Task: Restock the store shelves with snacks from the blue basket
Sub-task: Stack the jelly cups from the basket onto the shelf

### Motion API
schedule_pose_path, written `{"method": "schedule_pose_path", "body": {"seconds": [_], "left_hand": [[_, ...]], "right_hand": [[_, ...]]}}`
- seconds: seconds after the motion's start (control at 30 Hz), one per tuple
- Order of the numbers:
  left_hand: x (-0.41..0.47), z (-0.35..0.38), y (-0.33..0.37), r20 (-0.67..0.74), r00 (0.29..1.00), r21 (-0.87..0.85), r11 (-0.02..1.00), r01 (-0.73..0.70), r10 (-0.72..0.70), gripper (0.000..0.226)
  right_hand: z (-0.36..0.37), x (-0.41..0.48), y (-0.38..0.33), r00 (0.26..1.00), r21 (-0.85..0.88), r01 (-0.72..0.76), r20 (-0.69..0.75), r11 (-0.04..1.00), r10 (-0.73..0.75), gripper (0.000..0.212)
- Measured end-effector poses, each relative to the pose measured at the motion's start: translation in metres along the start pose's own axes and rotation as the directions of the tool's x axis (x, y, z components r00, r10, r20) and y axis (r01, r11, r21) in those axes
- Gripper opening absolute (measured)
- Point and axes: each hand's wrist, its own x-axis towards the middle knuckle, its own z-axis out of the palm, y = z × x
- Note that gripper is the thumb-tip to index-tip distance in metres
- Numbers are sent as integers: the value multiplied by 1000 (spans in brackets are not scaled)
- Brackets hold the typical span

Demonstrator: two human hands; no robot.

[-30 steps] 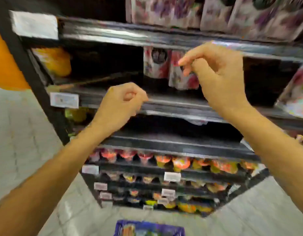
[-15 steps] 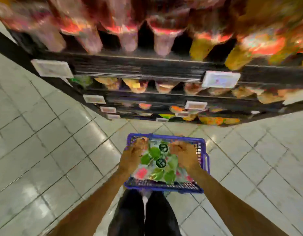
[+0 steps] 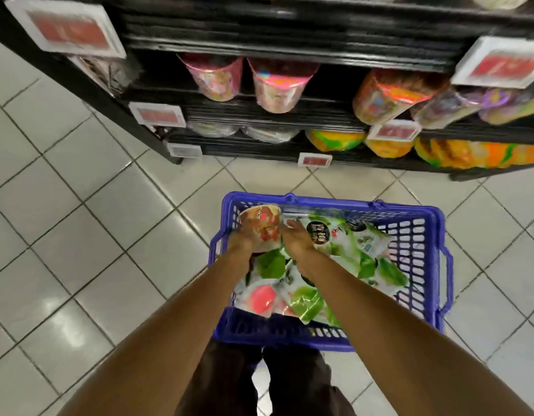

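Pale tiled floor (image 3: 79, 220), glossy, with dark grout lines. Black shelves (image 3: 289, 34) run along the far side and are cut off at the top and right. Their price tags (image 3: 66, 28) are blurred and unreadable. Tubs (image 3: 277, 85) of snacks on the shelves are smeared by motion, so their labels cannot be made out.

Blue basket (image 3: 415, 235) sits on the floor in the near centre, just beyond dark trousers (image 3: 289, 379). It is full of green-and-white bags (image 3: 349, 250).

Left grip (image 3: 240, 243) is at the basket's far left corner, grasping an orange-red packet (image 3: 259, 223) that is tilted up above the bags. Its fingers are mostly hidden behind the packet. Right grip (image 3: 295, 238) is just to the right, released, with straight fingers lying against the packet's edge and over the bags. The fingertips are hard to separate from the wrapping.
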Motion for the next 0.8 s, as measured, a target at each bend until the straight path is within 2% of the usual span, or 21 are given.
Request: {"method": "schedule_pose_path", "body": {"seconds": [0.13, 0.23, 0.3, 0.37, 0.43, 0.53, 0.6, 0.7, 0.8], "left_hand": [[16, 15, 1, -115, 993, 113, 993, -25, 38, 44], [2, 1, 0, 112, 993, -68, 998, -19, 26, 36], [-18, -16, 3, 272, 960, -188, 982, -7, 59, 38], [-47, -24, 11, 386, 917, -220, 975, -14, 100, 35], [-81, -31, 23, 429, 894, -218, 975, -40, 132, 35], [-139, -46, 41, 445, 878, -239, 968, -71, 174, 46], [-189, -59, 61, 441, 869, -253, 960, -119, 224, 50], [-277, -82, 98, 456, 829, -256, 940, -226, 323, 59], [-382, -111, 136, 439, 792, -249, 904, -347, 425, 76]], "right_hand": [[21, 22, 1, 991, 56, -84, -95, 995, 89, 52], [8, 5, 3, 983, 241, -146, -72, 959, 167, 29], [-8, -20, 6, 986, 314, -154, -14, 937, 166, 25], [-21, -54, 2, 994, 357, -109, 13, 928, 111, 18], [-32, -89, -8, 999, 436, -46, 16, 899, 43, 10], [-46, -152, -42, 997, 537, 46, 25, 842, -71, 57], [-57, -199, -73, 986, 514, 120, 42, 850, -164, 72], [-76, -280, -123, 962, 448, 190, 92, 874, -256, 66], [-96, -372, -179, 909, 409, 311, 137, 858, -395, 57]]}}
